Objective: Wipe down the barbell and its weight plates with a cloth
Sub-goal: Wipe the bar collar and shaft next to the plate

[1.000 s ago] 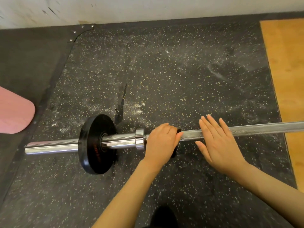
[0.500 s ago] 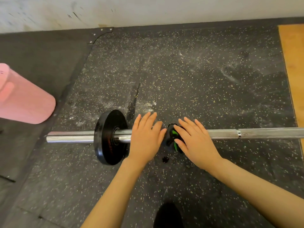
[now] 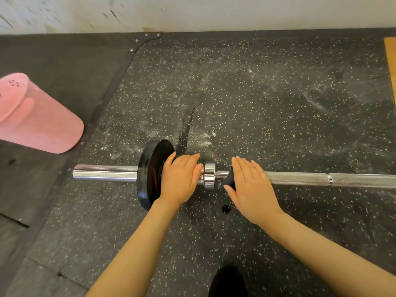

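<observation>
A chrome barbell (image 3: 300, 179) lies across the speckled rubber floor, with one black weight plate (image 3: 147, 174) on its left sleeve. My left hand (image 3: 180, 181) rests flat over the sleeve, its fingers straight, right against the plate's inner face. The bar's chrome shoulder collar (image 3: 209, 174) shows between my hands. My right hand (image 3: 248, 185) lies flat with straight fingers over the shaft, just right of the collar. It covers a small black object (image 3: 229, 179) that sits on the bar. I see no cloth that I can tell as such.
A pink plastic container (image 3: 36, 116) lies on its side at the left on the darker mat. A wooden platform edge (image 3: 391, 61) runs along the far right, and a white wall stands behind. A small black spot (image 3: 225, 209) marks the floor below the bar.
My left hand has slid left along the sleeve up to the plate, uncovering the chrome collar. My right hand has stayed over the black object on the shaft.
</observation>
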The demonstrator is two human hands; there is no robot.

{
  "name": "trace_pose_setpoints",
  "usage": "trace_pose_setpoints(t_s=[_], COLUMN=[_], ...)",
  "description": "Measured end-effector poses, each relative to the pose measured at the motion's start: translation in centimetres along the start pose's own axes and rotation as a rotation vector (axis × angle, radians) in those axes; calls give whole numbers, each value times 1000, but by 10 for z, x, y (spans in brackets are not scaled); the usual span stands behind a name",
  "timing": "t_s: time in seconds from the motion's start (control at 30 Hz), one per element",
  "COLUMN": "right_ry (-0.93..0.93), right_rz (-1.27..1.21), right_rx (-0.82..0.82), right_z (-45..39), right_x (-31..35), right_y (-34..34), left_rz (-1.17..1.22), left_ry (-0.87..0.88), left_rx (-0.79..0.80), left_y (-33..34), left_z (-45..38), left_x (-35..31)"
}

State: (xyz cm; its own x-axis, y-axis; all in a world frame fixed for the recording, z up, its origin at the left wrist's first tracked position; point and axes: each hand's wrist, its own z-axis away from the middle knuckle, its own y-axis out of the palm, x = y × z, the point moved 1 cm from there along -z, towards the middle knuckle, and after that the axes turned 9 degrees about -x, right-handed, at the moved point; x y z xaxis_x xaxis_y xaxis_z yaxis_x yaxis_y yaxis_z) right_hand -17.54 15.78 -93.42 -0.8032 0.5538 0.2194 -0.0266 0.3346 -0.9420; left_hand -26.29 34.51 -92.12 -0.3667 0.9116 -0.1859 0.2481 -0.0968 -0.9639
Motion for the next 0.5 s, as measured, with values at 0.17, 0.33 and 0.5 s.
trace_pose_setpoints(t_s=[0.17,0.33,0.5], right_ry=[-25,-101,-122], right_rz=[27,35,82], right_rx=[-53,-24,-3], right_z=[-10,-18,-15], right_x=[12,14,-18], right_y=[10,13,0], left_rz=[-34,-21,-16], left_ry=[-8,7,7], left_rx=[-47,-51,-53], left_y=[5,7,8], left_z=[-3,-6,-14], left_x=[0,2,3])
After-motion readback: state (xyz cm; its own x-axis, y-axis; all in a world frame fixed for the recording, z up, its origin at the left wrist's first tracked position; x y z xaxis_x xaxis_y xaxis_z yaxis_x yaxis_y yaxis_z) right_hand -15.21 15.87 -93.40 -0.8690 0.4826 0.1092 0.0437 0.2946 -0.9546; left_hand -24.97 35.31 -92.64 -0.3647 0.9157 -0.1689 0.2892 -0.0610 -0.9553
